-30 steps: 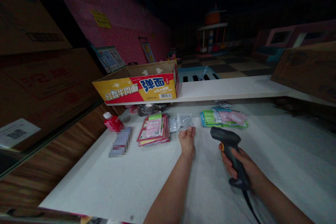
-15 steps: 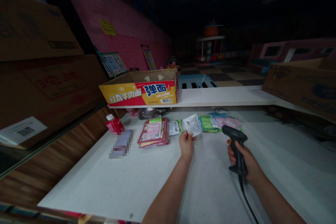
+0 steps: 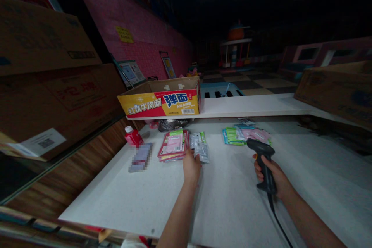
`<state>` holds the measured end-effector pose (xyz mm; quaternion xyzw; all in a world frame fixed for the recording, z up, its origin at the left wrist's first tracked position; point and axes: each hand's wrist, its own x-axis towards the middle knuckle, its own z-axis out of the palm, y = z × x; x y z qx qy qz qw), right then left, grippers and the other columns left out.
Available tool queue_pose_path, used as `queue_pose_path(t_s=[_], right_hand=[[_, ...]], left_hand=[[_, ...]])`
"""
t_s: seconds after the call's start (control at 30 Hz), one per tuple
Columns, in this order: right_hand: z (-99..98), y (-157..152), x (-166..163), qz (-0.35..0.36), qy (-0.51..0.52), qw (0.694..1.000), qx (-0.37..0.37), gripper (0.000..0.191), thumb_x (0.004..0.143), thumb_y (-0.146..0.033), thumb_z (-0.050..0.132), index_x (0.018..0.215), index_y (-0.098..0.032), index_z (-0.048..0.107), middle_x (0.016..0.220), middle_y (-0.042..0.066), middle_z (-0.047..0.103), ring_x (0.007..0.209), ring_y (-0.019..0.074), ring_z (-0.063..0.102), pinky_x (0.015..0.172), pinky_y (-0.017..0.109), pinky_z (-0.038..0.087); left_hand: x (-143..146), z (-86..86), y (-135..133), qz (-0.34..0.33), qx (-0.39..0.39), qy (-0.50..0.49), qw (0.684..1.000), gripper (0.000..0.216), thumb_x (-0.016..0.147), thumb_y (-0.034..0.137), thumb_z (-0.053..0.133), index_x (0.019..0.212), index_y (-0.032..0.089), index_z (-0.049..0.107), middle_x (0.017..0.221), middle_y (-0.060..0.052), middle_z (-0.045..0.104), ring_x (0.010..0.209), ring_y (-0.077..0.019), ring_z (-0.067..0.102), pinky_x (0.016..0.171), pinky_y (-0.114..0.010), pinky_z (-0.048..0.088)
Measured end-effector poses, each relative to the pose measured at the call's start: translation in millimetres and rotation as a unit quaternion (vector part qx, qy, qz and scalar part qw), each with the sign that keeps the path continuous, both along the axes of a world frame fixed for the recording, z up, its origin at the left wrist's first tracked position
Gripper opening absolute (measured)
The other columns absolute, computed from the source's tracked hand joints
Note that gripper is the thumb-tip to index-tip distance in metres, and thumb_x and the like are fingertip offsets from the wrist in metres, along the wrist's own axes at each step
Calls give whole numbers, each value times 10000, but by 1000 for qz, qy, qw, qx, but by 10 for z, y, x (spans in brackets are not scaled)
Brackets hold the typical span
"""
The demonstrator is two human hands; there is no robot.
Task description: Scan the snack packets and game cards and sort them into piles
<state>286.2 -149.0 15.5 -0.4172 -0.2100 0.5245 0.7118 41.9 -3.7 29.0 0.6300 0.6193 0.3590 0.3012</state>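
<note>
My right hand [image 3: 274,176] is wrapped around the handle of a black barcode scanner [image 3: 263,159], its cable running down toward me. Low over the white counter, my left hand [image 3: 192,166] pinches a small silvery-white packet [image 3: 202,152] at its left edge. Behind that packet lies another small packet with a green edge [image 3: 198,137], partly covered. Just left of my left hand is a stack of flat red-edged packages [image 3: 162,148], with a pink and green packet [image 3: 175,143] on top. A pile of green, blue and pink packets [image 3: 232,136] lies beyond the scanner.
A red bottle with a white cap [image 3: 133,136] stands at the left, near a blurred greyish flat item [image 3: 141,157]. An open noodle carton [image 3: 159,102] sits on the raised white shelf [image 3: 247,104]. Brown cartons [image 3: 58,97] are stacked at the left; another carton [image 3: 337,87] is at the right.
My left hand has carried the silvery-white packet left and down, from beside the colourful pile to beside the red-edged stack. My right hand still holds the scanner; the view has shifted slightly.
</note>
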Motion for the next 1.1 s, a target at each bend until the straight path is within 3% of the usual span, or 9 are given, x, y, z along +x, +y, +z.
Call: queue_pose_path(t_s=[0.1,0.17,0.27,0.37,0.43,0.73,0.93,1.1], right_hand=[[6,-7,1,2,-5,1000,-2,383,716,-475,805,898,-180,642,567,-34,534,406,91,456,356,193,384],[11,-9,5,8,-7,1000,-5,390,710,-485,807,899,-188,638,568,-36,533,408,88,453,358,192,384],[10,-11,18,14,-10,1000,-12,396,701,-494,810,895,-201,628,570,-39,530,413,84,453,364,188,380],[-1,-16,35,18,-8,1000,-13,387,714,-495,799,908,-209,625,578,-41,524,420,87,455,368,192,382],[-9,-22,45,22,-3,1000,-10,380,724,-489,793,917,-206,628,585,-40,523,424,91,456,370,199,386],[-70,-31,125,36,8,999,-11,362,745,-472,782,939,-203,637,604,-37,527,440,96,467,379,207,388],[-35,-19,126,-4,31,999,-7,378,705,-455,817,913,-182,657,586,-40,532,429,81,458,374,183,386],[5,-2,95,-31,33,999,-8,433,648,-476,852,896,-176,663,570,-43,535,419,79,464,359,175,383]], left_hand=[[11,93,-118,5,54,242,969,159,851,173,591,1000,141,636,918,-137,683,800,-243,684,720,-312,487],[50,138,-184,-7,80,339,937,180,877,213,566,1014,139,657,1025,-165,659,875,-266,675,767,-351,496],[121,125,-223,-120,158,355,914,246,901,263,556,1099,184,678,1194,-162,625,1100,-293,610,942,-416,472],[174,16,-192,-266,210,313,887,343,908,282,565,1242,254,639,1443,-117,512,1388,-310,396,1154,-517,284],[193,-73,-157,-299,193,302,884,366,914,278,557,1274,262,624,1521,-98,433,1456,-311,297,1192,-558,187],[150,-228,-47,-224,140,267,927,382,922,172,499,1276,227,630,1519,-129,427,1460,-311,298,1168,-546,269],[124,-204,-18,-213,133,285,925,408,928,126,456,1281,222,636,1524,-118,419,1455,-308,308,1162,-515,302],[154,-132,-49,-220,132,337,906,451,924,107,430,1342,171,585,1554,-128,367,1473,-296,263,1189,-489,261]])
